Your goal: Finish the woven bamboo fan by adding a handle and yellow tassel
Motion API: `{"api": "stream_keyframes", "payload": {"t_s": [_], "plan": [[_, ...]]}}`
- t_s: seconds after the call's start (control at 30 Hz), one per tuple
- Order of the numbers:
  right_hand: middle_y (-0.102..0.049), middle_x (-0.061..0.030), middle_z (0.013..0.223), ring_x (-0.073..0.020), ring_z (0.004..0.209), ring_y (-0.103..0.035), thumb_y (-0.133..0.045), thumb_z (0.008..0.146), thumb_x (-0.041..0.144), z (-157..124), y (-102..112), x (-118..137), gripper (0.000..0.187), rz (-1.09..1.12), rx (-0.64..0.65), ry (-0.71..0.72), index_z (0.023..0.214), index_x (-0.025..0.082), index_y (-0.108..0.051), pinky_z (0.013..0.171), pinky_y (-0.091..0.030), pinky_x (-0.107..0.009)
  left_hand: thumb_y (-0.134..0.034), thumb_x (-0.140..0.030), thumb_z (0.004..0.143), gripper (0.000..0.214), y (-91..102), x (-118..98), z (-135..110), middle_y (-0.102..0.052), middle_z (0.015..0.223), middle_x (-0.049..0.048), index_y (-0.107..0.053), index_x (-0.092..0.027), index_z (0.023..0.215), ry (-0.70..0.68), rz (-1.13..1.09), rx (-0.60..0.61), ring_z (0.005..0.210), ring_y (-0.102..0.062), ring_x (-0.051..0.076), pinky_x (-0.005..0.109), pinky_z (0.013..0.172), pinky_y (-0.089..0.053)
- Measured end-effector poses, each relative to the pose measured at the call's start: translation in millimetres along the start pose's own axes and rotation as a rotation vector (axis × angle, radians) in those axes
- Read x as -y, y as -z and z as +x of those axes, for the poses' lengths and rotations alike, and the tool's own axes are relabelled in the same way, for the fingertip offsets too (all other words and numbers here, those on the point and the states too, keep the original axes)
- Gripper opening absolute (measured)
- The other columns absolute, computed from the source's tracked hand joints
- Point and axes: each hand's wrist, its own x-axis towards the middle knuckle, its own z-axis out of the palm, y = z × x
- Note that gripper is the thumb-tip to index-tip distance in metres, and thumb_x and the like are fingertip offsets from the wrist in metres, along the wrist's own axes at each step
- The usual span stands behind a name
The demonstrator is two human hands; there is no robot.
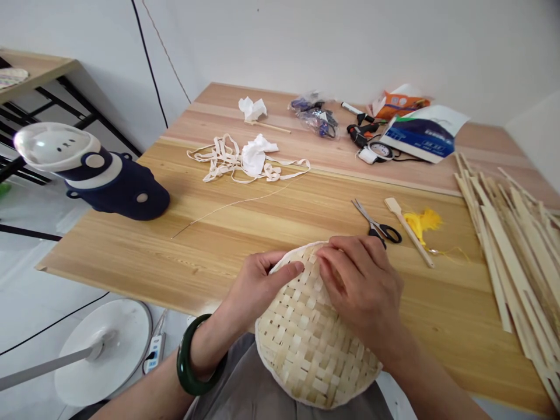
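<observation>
A round woven bamboo fan (312, 344) with a pale cloth edging leans on my lap against the table's front edge. My left hand (265, 286) grips its upper left rim, the thumb on the woven face and the fingers behind. At the top rim, my right hand (361, 286) is closed with fingertips pinched at the edging; whether they hold a needle or thread I cannot make out. Just beyond the right hand lie black-handled scissors (376, 224), blades parted. A thread (236, 204) stretches across the table to the left.
Wooden stick (409, 233) and yellow tassel (422, 224) lie right of the scissors. Bamboo strips (511, 251) cover the right side. Cloth tape (223, 160), a glue gun (363, 134) and packets (420, 134) sit farther back. A navy figure-shaped container (118, 181) stands left.
</observation>
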Motion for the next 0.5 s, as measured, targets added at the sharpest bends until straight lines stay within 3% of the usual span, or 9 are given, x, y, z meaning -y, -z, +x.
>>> {"api": "stream_keyframes", "payload": {"t_s": [0.1, 0.3, 0.4, 0.5], "plan": [[-0.066, -0.0059, 0.088, -0.0215, 0.085, -0.054, -0.058, 0.086, 0.009, 0, -1, 4, 0.011, 0.182, -0.005, -0.104, 0.087, 0.019, -0.062, 0.078, -0.048, -0.036, -0.068, -0.040, 0.081, 0.023, -2.5, -2, -1, -0.068, 0.077, 0.0009, -0.073, -0.017, 0.083, -0.030, 0.045, -0.021, 0.065, -0.056, 0.012, 0.021, 0.057, -0.041], [-0.064, -0.0031, 0.089, -0.0190, 0.087, -0.057, -0.056, 0.086, 0.010, 5, 17, 14, 0.012, 0.519, 0.024, -0.218, 0.087, 0.021, -0.063, 0.078, -0.048, -0.034, -0.067, -0.039, 0.080, 0.024, -1.8, -7, 0, -0.064, 0.069, -0.0005, -0.073, -0.016, 0.079, -0.085, 0.131, -0.190, 0.061, -0.053, 0.011, 0.021, 0.053, -0.039], [-0.063, -0.0021, 0.092, -0.0159, 0.081, -0.059, -0.059, 0.088, 0.017, 1, 27, -1, 0.009, 0.468, 0.018, -0.352, 0.087, 0.023, -0.066, 0.068, -0.048, -0.030, -0.068, -0.042, 0.077, 0.027, 1.3, -6, 0, -0.066, 0.068, 0.0015, -0.071, -0.015, 0.078, -0.036, 0.105, -0.196, 0.060, -0.057, 0.014, 0.022, 0.051, -0.040], [-0.065, -0.0010, 0.090, -0.0149, 0.073, -0.060, -0.062, 0.086, 0.027, -13, 39, -33, 0.006, 0.335, 0.007, -0.555, 0.084, 0.024, -0.067, 0.065, -0.049, -0.029, -0.070, -0.043, 0.076, 0.029, 4.1, -4, 0, -0.068, 0.068, 0.0027, -0.071, -0.015, 0.079, 0.019, 0.025, -0.173, 0.056, -0.057, 0.014, 0.022, 0.049, -0.040]]}}
